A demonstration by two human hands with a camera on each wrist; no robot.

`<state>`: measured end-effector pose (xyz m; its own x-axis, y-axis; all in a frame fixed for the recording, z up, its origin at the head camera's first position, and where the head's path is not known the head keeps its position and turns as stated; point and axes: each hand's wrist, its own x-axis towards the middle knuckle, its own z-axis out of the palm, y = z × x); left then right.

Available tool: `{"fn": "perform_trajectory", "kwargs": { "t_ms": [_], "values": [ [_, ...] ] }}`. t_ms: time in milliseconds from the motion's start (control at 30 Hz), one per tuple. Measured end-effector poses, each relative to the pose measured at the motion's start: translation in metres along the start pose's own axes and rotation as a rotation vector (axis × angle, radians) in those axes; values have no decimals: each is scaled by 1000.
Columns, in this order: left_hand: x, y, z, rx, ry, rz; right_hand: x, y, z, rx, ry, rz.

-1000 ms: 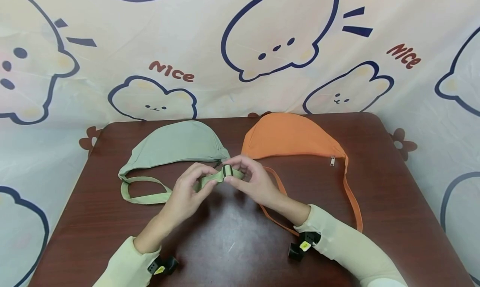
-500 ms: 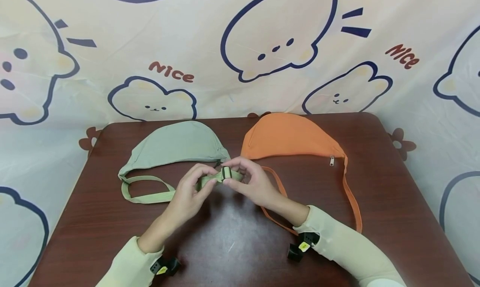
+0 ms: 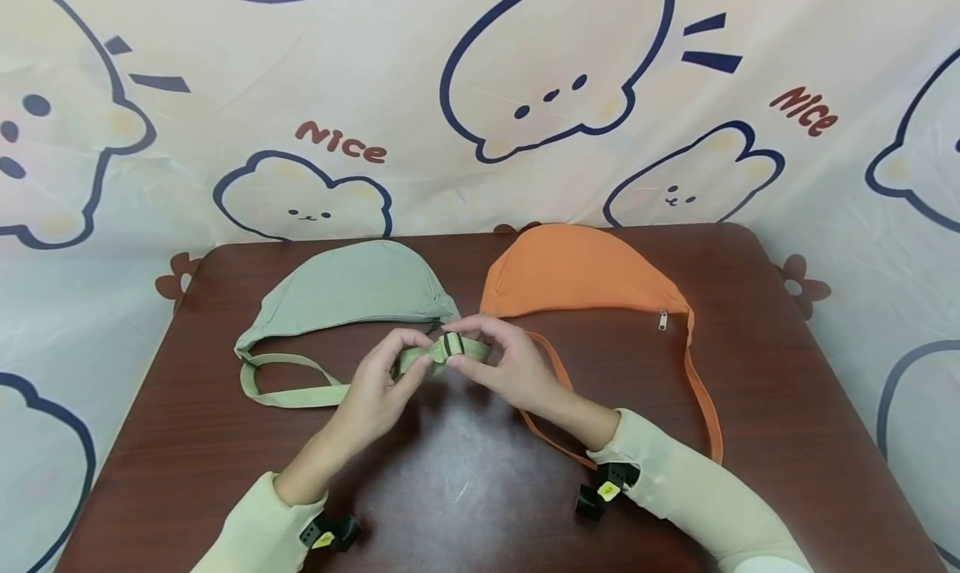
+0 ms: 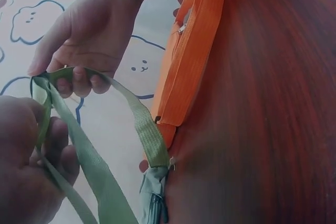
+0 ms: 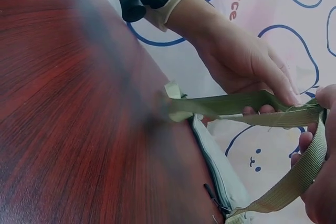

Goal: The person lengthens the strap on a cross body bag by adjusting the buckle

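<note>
Beyond the left hand, a pale green bag lay on the brown table; beyond the right hand, an orange bag lay beside it, its orange strap looping back toward the person and passing beneath the right forearm. A printed cloth hung behind both bags. The two hands pinched the green strap between thumbs and fingers, just nearer the person than the green bag, with a dark-barred slider between the fingertips. The left wrist view showed what the head view did not: the right hand's fingers curled beneath the strap, and several lengths trailing from the hands. The right wrist view revealed the green bag's zip, below the hands. From the head, the left hand hid part of the strap; in both wrist views the slider was mostly covered and hard to make out, and the right wrist view cut off the right hand.
</note>
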<state>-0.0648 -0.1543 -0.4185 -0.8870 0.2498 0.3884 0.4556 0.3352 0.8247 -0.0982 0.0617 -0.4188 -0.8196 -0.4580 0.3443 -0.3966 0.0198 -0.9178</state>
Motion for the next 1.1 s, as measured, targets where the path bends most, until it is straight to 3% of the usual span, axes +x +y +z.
{"fn": "perform_trajectory", "kwargs": {
  "t_ms": [100, 200, 600, 833, 1100],
  "values": [
    [0, 0, -1, -33, -1, -52, 1, 1, 0, -7, 18, 3],
    [1, 1, -1, -51, 6, -66, 1, 2, -1, -6, 27, 5],
    [5, 0, 2, -9, 78, -12, 0, 1, 0, 21, 18, 2],
    [7, 1, 8, 18, 77, 6, 1, 1, 1, 10, 3, 7],
    [8, -2, 9, -37, 73, 30, 0, 2, -1, -5, 22, 26]
  ]
}}
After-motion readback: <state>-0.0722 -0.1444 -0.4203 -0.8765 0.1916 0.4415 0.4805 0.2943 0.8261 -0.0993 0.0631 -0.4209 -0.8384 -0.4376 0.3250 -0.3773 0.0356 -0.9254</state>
